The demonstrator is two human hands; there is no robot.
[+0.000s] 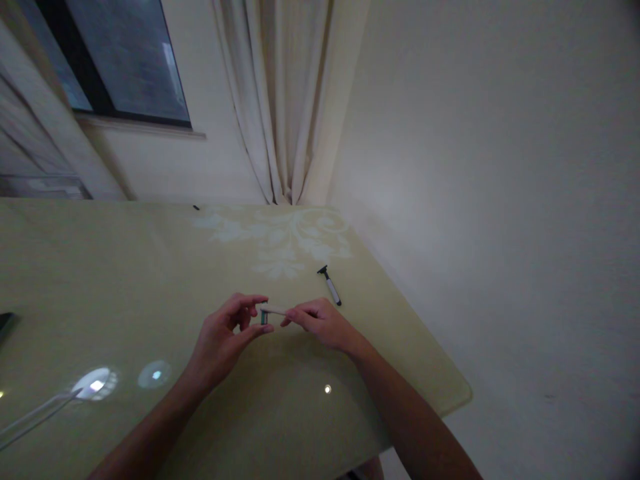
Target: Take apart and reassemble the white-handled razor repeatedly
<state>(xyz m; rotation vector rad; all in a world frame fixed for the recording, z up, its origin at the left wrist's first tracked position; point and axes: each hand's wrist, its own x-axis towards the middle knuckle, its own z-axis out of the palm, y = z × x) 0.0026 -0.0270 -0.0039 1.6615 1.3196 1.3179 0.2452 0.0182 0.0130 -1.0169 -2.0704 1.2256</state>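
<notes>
Between the thumb and fingertips of my left hand [230, 330] a small green-and-black razor cartridge [265, 317] is held by its two ends, upright above the table. My right hand [320, 320] pinches a slim whitish stick [277, 311], which looks like a small brush. Its tip reaches the upper part of the cartridge and seems to touch it. Too little of the stick shows to tell its exact kind. Just beyond my right hand a razor handle [332, 289], grey with a black T-shaped head, lies on the table.
The glossy pale-green table [125, 267] has a white floral pattern and light reflections. A small black piece [196, 207] lies near its far edge. A dark object [6, 323] shows at the left. The wall [500, 233] runs along the table's right edge; curtains [280, 100] hang behind.
</notes>
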